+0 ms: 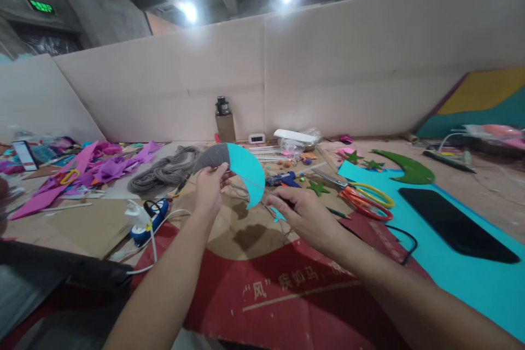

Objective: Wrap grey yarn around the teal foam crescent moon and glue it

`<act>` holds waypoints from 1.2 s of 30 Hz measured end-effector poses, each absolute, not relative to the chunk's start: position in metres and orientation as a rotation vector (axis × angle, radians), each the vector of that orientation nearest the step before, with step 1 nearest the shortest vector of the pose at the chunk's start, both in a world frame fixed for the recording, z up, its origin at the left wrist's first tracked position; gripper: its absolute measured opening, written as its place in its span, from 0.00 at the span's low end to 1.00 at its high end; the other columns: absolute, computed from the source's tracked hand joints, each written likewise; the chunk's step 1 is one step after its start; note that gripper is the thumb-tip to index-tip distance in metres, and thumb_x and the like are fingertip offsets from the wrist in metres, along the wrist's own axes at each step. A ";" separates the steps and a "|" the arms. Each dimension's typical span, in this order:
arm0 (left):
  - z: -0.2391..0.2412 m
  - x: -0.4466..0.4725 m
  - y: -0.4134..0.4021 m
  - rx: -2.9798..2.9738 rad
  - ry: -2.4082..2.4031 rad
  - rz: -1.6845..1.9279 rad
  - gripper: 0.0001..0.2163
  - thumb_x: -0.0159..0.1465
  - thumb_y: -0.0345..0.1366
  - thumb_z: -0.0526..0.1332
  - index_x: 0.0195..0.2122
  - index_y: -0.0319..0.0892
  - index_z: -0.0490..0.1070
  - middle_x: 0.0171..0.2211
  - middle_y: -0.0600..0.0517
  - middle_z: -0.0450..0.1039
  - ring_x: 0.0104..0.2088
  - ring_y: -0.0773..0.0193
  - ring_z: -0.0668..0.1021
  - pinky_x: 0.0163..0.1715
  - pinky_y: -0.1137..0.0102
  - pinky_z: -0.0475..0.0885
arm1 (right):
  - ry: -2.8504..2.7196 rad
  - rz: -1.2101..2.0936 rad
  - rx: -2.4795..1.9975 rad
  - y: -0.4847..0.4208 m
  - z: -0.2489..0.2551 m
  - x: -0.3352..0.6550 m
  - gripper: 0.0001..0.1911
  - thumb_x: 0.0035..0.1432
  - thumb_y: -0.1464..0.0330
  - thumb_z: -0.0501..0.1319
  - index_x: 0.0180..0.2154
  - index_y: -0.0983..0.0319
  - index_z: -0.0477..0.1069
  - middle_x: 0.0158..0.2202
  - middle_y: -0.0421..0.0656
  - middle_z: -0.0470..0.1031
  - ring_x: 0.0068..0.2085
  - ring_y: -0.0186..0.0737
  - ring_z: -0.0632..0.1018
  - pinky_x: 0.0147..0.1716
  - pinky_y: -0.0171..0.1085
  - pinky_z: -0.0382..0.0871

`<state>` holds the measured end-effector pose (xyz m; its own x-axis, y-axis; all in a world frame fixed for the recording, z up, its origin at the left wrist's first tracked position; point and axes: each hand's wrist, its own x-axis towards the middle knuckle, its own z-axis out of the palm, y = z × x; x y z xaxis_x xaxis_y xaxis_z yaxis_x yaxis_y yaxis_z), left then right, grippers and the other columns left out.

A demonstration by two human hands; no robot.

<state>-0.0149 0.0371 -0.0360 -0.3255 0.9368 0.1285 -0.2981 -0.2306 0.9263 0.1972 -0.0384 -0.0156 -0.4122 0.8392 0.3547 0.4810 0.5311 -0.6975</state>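
A turquoise crescent (247, 169) is raised above the table, its left part wrapped in grey yarn. My left hand (211, 186) grips the crescent at the wrapped part, thumb in front. From there a thin strand of yarn (249, 179) runs across the turquoise face to my right hand (293, 205), whose fingers are closed around it. A small turquoise piece (278, 215) lies just beyond the right hand. The skein of grey yarn (164, 169) rests to the left on the table.
Scissors with orange and yellow handles (365, 199) lie right of my hands, near a green crescent (410, 167) and a black phone (457, 224) on turquoise sheet. A blue power strip (150, 224), purple scraps (110, 169) and a bottle (225, 120) stand or lie about.
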 end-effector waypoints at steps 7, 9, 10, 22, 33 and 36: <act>-0.035 -0.015 0.037 0.926 1.080 1.704 0.14 0.47 0.37 0.69 0.31 0.38 0.68 0.29 0.51 0.76 0.26 0.67 0.79 0.19 0.78 0.66 | -2.029 0.635 -1.070 -0.032 -0.014 0.202 0.16 0.63 0.62 0.52 0.28 0.62 0.69 0.24 0.37 0.68 0.28 0.32 0.68 0.28 0.32 0.57; -0.036 -0.015 0.038 0.925 1.077 1.705 0.14 0.48 0.37 0.69 0.31 0.39 0.68 0.28 0.51 0.76 0.26 0.67 0.79 0.19 0.78 0.66 | -2.031 0.645 -1.061 -0.032 -0.014 0.203 0.16 0.64 0.62 0.51 0.28 0.61 0.69 0.24 0.37 0.68 0.28 0.32 0.68 0.29 0.32 0.57; -0.037 -0.016 0.038 0.925 1.075 1.706 0.14 0.48 0.37 0.69 0.31 0.39 0.68 0.28 0.51 0.76 0.26 0.67 0.80 0.19 0.78 0.66 | -2.037 0.647 -1.060 -0.032 -0.014 0.203 0.16 0.64 0.62 0.51 0.28 0.61 0.69 0.25 0.37 0.69 0.28 0.32 0.68 0.29 0.32 0.57; -0.037 -0.016 0.039 0.907 1.078 1.712 0.14 0.47 0.37 0.69 0.31 0.38 0.68 0.28 0.51 0.75 0.26 0.67 0.79 0.19 0.78 0.65 | -2.066 0.652 -1.097 -0.029 -0.016 0.203 0.18 0.64 0.60 0.50 0.27 0.61 0.68 0.24 0.37 0.67 0.27 0.33 0.67 0.28 0.32 0.56; -0.038 -0.019 0.041 0.908 1.050 1.693 0.14 0.46 0.36 0.70 0.31 0.38 0.68 0.27 0.51 0.75 0.27 0.66 0.80 0.18 0.79 0.65 | -2.128 0.730 -1.107 -0.027 -0.015 0.204 0.18 0.63 0.60 0.50 0.31 0.62 0.72 0.25 0.37 0.70 0.28 0.33 0.68 0.28 0.32 0.56; -0.036 -0.018 0.039 0.891 1.068 1.697 0.14 0.46 0.36 0.70 0.30 0.38 0.68 0.28 0.51 0.76 0.26 0.66 0.79 0.19 0.78 0.65 | -2.173 0.782 -1.063 -0.028 -0.013 0.203 0.18 0.63 0.61 0.51 0.30 0.62 0.74 0.24 0.37 0.70 0.26 0.31 0.66 0.27 0.32 0.55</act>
